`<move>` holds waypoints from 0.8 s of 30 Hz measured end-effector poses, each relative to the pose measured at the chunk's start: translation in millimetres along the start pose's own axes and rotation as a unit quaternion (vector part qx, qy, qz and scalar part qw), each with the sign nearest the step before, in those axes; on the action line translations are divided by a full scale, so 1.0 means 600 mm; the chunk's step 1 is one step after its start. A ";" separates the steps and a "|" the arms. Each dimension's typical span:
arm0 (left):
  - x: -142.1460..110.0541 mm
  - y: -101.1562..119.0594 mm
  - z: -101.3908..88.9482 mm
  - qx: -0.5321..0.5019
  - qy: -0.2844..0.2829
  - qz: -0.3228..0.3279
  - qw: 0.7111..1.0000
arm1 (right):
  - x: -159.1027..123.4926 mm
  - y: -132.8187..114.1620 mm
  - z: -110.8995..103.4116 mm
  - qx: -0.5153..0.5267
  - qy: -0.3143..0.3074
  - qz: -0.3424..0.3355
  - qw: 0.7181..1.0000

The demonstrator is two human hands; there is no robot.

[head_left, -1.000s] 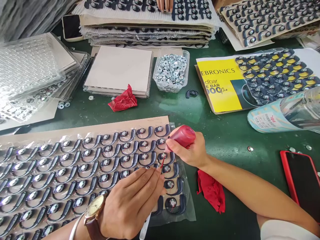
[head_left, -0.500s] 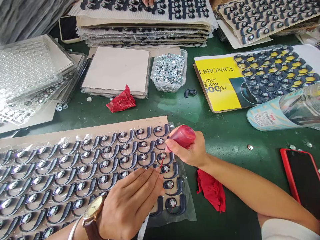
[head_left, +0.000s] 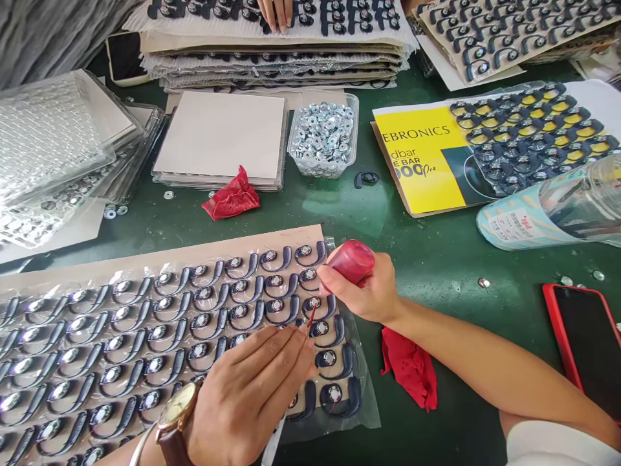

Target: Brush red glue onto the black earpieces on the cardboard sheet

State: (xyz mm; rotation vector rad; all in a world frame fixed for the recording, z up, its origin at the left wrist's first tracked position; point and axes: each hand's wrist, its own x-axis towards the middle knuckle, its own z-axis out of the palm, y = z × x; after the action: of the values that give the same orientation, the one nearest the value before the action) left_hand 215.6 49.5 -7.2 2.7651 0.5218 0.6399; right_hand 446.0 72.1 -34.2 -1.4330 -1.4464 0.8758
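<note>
The right hand (head_left: 371, 291) is gripping a small red squeeze bottle (head_left: 350, 260), fingers curled round its body, and tilting it so its thin red nozzle (head_left: 313, 315) is pointing down and left at a row of dark curved ear-hook parts with round silver centres (head_left: 310, 303). These parts are lying in rows on a long sheet of clear plastic over brown cardboard (head_left: 160, 336), which is filling the near left of the green table (head_left: 436, 259). The left hand (head_left: 252, 395), wearing a brown-strapped wristwatch (head_left: 177, 408), is resting flat on the sheet with its fingers stretched out and loosely together, the fingertips (head_left: 303, 333) lying just beside the nozzle tip and holding nothing.

A crumpled red cloth (head_left: 410, 369) is lying on the table just beside the right forearm. Farther off, a clear plastic tub of silver washers (head_left: 323, 133) is sitting near the middle, with another red cloth (head_left: 231, 197) to its left. A red-cased phone (head_left: 585, 340) is lying at the near right. At the far edge, another person's fingers (head_left: 276, 13) are touching a stacked tray.
</note>
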 end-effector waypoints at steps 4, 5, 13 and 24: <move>0.004 -0.006 -0.002 -0.013 0.007 -0.003 1.000 | 0.000 -0.005 -0.007 -0.012 -0.005 0.001 1.000; 0.004 -0.008 -0.002 -0.017 0.007 -0.003 1.000 | 0.000 -0.005 -0.007 -0.009 -0.004 0.000 1.000; 0.022 -0.017 -0.014 -0.047 0.021 -0.016 0.999 | -0.004 0.001 -0.005 0.013 -0.001 -0.004 1.000; 0.039 -0.051 -0.023 -0.170 0.039 -0.117 0.978 | -0.008 0.003 0.000 0.031 -0.010 -0.035 0.999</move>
State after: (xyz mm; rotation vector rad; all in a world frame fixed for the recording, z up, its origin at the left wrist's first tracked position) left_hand 220.3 88.7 3.7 2.3241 0.6723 0.7080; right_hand 446.3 67.3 -36.4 -1.3223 -1.4628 0.8857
